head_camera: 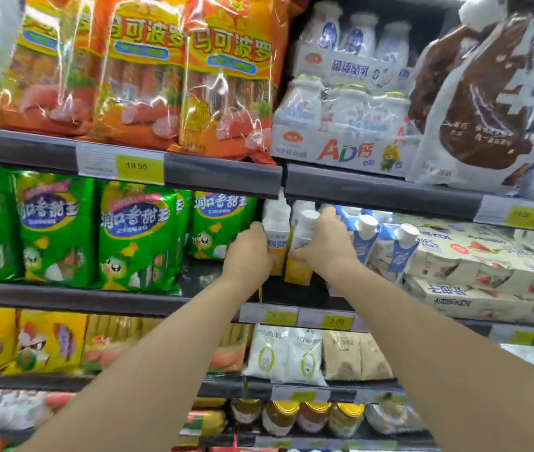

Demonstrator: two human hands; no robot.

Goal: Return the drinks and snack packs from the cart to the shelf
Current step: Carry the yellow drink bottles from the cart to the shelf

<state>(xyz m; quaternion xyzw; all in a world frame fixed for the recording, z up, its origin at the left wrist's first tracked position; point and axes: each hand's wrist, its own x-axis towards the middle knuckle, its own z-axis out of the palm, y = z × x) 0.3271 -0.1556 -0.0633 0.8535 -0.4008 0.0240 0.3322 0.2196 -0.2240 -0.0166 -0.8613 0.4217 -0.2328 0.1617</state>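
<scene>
Both my arms reach up to the second shelf (216, 301) from the top. My left hand (247, 252) grips a white and yellow drink carton (277, 228) from its left side. My right hand (324, 244) holds a second white and yellow drink carton (301, 252) with a round white cap, just to the right of the first. The two cartons stand upright side by side in the gap between the green snack packs (136, 236) and the blue and white cartons (386, 246). The cart is out of view.
Orange sausage packs (148, 70) fill the top shelf at left, with bottled milk multipacks (347, 122) and brown-and-white bags (487, 102) at right. Cream drink cases (487, 272) sit right of the blue cartons. Lower shelves hold yellow packs, white pouches (286, 353) and jars (295, 415).
</scene>
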